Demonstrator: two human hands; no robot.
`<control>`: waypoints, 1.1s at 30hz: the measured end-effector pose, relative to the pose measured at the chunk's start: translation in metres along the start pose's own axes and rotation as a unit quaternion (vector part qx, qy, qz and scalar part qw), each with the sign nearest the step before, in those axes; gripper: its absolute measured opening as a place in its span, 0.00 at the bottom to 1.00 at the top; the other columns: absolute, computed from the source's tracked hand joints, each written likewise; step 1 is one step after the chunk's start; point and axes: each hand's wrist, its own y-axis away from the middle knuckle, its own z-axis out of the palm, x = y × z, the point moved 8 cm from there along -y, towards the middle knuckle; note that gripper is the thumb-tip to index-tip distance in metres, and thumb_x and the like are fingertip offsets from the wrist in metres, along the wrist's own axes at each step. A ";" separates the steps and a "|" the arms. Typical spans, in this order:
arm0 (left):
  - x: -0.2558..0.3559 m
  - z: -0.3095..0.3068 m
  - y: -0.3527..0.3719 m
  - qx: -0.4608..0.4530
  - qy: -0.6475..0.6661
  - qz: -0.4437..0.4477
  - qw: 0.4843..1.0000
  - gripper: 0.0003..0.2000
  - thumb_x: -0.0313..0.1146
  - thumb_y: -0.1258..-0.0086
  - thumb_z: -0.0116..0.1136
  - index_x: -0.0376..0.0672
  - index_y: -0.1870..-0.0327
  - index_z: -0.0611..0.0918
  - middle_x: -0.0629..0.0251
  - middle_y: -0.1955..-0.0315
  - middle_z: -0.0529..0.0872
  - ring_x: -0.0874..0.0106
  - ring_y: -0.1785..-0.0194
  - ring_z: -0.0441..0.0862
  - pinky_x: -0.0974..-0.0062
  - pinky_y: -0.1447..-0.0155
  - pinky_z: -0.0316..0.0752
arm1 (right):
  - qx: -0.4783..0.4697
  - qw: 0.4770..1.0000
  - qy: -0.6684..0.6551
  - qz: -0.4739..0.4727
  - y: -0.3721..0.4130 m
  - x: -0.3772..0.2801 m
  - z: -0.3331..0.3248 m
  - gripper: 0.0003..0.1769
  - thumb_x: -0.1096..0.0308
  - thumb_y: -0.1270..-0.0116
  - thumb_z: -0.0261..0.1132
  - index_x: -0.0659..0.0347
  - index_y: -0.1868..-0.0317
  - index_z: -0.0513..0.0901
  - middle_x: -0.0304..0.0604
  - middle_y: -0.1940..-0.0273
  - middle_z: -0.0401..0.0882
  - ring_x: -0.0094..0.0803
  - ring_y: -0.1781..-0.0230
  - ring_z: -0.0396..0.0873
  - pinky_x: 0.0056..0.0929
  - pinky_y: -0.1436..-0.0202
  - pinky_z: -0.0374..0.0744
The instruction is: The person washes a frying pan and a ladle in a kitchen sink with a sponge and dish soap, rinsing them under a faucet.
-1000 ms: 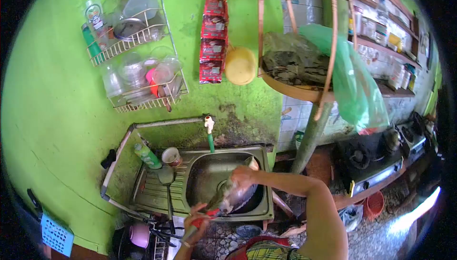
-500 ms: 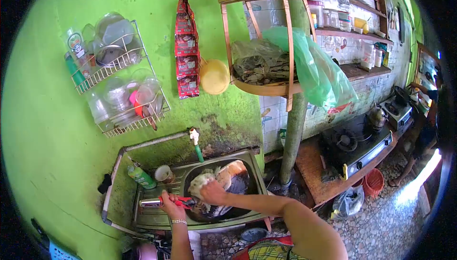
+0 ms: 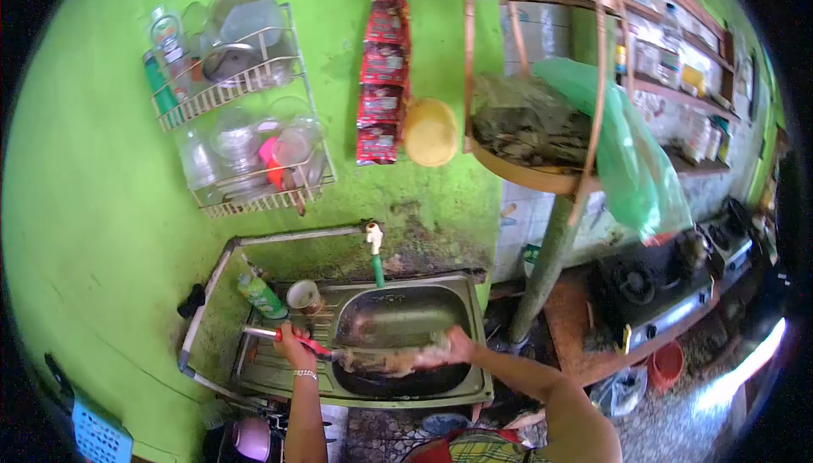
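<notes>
My left hand [image 3: 292, 344] is closed around the red and silver handle of what looks like a frying pan [image 3: 385, 365]. The pan is tipped nearly edge-on over the front of the steel sink [image 3: 474, 310], its surface brownish and smeared. At the pan's far right end is my right hand [image 3: 460, 346], fingers closed on a pale, frayed scrubber [image 3: 436, 351] that is blurred by motion. A green hose end hangs from the white tap [image 3: 374, 238] behind the basin.
On the drainboard stand a green bottle [image 3: 261, 295] and a cup [image 3: 303, 295]. Wire racks [image 3: 267, 200] of dishes hang on the wall beside red sachets [image 3: 385, 73]. A wooden hanging shelf [image 3: 529, 177] and a post [image 3: 542, 268] are to the right, before the stove [image 3: 656, 285].
The pan has turned from showing its broad face to nearly edge-on. My right hand has moved with the scrubber from the pan's middle to its right end. The view has shifted.
</notes>
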 end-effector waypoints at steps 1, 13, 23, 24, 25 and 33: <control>0.001 -0.002 -0.001 0.013 0.004 0.008 1.000 0.07 0.26 0.46 0.49 0.45 0.80 0.65 0.73 0.89 0.63 0.81 0.86 0.60 0.83 0.82 0.59 | -0.082 0.995 -0.033 -0.041 0.007 -0.020 0.006 0.19 0.51 0.50 0.57 0.61 0.74 0.76 0.49 0.80 0.73 0.43 0.74 0.74 0.38 0.69 0.71; -0.045 -0.075 0.004 0.105 0.047 0.032 0.993 0.10 0.31 0.42 0.46 0.46 0.82 0.63 0.72 0.88 0.64 0.80 0.84 0.59 0.82 0.79 0.59 | -0.199 0.968 -0.139 -0.063 -0.044 -0.058 0.042 0.22 0.51 0.45 0.53 0.64 0.67 0.74 0.53 0.78 0.73 0.49 0.75 0.73 0.39 0.70 0.72; -0.067 -0.142 0.040 0.131 0.069 -0.015 0.989 0.05 0.30 0.43 0.50 0.41 0.75 0.69 0.65 0.82 0.73 0.70 0.75 0.74 0.73 0.66 0.72 | -0.070 0.975 -0.157 -0.138 -0.304 -0.129 0.135 0.24 0.68 0.47 0.53 0.61 0.47 0.61 0.58 0.55 0.67 0.50 0.58 0.69 0.41 0.53 0.68; -0.062 -0.142 0.043 0.114 0.062 -0.010 0.991 0.05 0.30 0.42 0.50 0.39 0.72 0.70 0.64 0.80 0.75 0.68 0.72 0.75 0.73 0.62 0.72 | -0.073 0.975 -0.158 -0.141 -0.317 -0.138 0.136 0.24 0.68 0.47 0.53 0.61 0.47 0.61 0.58 0.55 0.67 0.50 0.58 0.69 0.41 0.53 0.68; -0.060 -0.147 0.046 0.118 0.063 -0.010 0.991 0.05 0.30 0.42 0.50 0.39 0.72 0.70 0.64 0.80 0.75 0.68 0.72 0.75 0.73 0.62 0.72 | -0.156 0.978 -0.097 -0.095 -0.324 -0.140 0.146 0.23 0.68 0.47 0.53 0.60 0.48 0.63 0.57 0.57 0.68 0.50 0.58 0.69 0.40 0.54 0.68; -0.075 -0.154 0.040 0.117 0.015 -0.159 0.980 0.07 0.31 0.42 0.51 0.42 0.65 0.70 0.63 0.73 0.78 0.70 0.64 0.77 0.73 0.57 0.70 | 0.014 0.995 0.008 -0.098 -0.262 -0.183 0.037 0.12 0.67 0.48 0.58 0.54 0.61 0.76 0.46 0.64 0.76 0.40 0.61 0.73 0.36 0.59 0.72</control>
